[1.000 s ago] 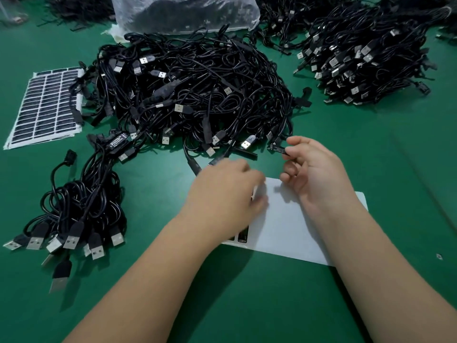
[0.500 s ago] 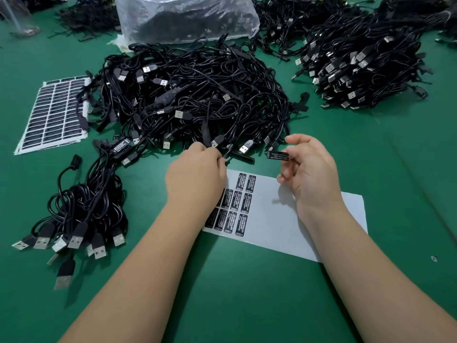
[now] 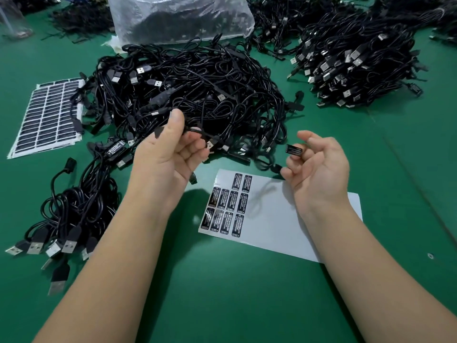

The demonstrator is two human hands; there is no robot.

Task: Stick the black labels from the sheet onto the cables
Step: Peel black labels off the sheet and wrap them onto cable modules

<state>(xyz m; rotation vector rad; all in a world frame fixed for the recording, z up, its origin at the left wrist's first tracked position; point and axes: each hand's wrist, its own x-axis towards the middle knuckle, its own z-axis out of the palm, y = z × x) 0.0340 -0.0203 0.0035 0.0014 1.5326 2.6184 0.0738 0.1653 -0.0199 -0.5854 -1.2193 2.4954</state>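
While the green table (image 3: 222, 305) is full of black wires, two bare hands are held up over it in the head camera's view. The left hand (image 3: 165, 157) has its thumb and fingers closed around one cable (image 3: 197, 131) at the near edge of the big cable pile (image 3: 197, 90). The right hand (image 3: 319, 167) pinches one black label (image 3: 293, 150) at its fingertips, just to the right of that cable and not touching it. Under the hands lies the white label sheet (image 3: 284, 219), flat on the table, with ten black labels left at its left end. A small bunch of cables (image 3: 71, 214) with silver plugs lies to the left. A full sheet of labels (image 3: 47, 117) rests far left, partly under the big pile. Another heap of cables (image 3: 358, 60) sits at the back right, and a clear plastic bag (image 3: 180, 18) sits behind the big pile.
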